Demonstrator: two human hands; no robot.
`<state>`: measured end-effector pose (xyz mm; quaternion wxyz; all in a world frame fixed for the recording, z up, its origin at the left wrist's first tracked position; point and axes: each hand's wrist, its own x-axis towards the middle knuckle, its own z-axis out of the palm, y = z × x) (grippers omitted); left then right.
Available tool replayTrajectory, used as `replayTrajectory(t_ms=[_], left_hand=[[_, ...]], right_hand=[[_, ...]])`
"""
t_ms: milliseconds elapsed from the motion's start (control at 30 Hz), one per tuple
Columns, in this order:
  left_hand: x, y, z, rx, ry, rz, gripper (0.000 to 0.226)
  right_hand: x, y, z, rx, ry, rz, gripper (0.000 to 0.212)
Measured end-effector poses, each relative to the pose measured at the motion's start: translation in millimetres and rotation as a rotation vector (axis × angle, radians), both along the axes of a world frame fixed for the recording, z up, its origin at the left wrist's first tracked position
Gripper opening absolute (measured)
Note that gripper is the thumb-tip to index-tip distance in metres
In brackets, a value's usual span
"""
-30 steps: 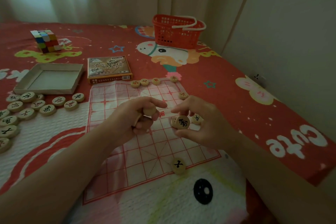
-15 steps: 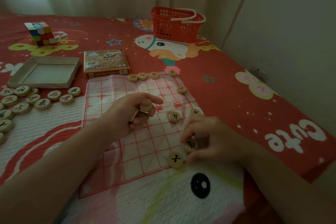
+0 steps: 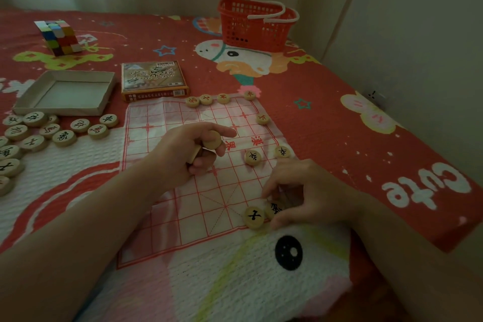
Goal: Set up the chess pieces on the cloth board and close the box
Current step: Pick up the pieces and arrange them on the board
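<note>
at the near right edge of the cloth board (image 3: 183,217), the right hand (image 3: 308,191) is pinching a black-marked piece (image 3: 274,210) between thumb and fingertips and setting it down just beside another black piece (image 3: 253,217) already lying on the nearest line. a second ago that same piece was being held up over the middle of the board, so the hand has been carrying it down to its spot. the placement is looking all but finished, though the fingers are not yet letting go. the left hand (image 3: 188,154) is staying over the board's centre, curled round a few spare pieces (image 3: 212,140) with its index finger stretched forward. two more black pieces (image 3: 252,157) are sitting near the river on the right side, and a few others (image 3: 205,99) are lining the far edge. most of the remaining pieces (image 3: 47,131) are lying in a loose heap on the bedspread (image 3: 339,139) left of the board, beside the open box tray (image 3: 26,106) and its lid (image 3: 153,78), so the setup is looking early and closing the box is lying well ahead.
</note>
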<state>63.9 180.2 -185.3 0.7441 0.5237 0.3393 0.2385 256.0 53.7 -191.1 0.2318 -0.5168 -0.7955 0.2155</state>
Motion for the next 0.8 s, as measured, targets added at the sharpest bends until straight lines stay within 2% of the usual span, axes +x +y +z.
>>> replayTrajectory(t_ms=[100,167,300,433,567,667,800], left_hand=[[0,-1,0,0.014,0.010,-0.005,0.035],[0,-2,0,0.053,0.028,-0.018,0.033],[-1,-4,-2,0.122,-0.011,-0.091,0.028],[-3,-2,-4,0.179,-0.048,-0.100,0.015],[-4,-2,-2,0.206,-0.068,-0.110,0.004],[-4,-2,-3,0.192,-0.063,-0.093,0.012],[-4,0,-3,0.143,-0.063,-0.014,0.022]], right_hand=[[2,3,3,0.058,0.155,-0.080,0.026],[3,11,7,0.141,0.217,-0.136,0.029],[-6,41,20,0.175,0.167,-0.187,0.015],[-25,68,22,0.131,0.156,-0.115,0.031],[-40,85,13,0.247,0.078,-0.047,0.037],[-42,89,3,0.321,0.104,-0.051,0.029],[-38,85,-2,0.224,0.314,-0.123,0.021]])
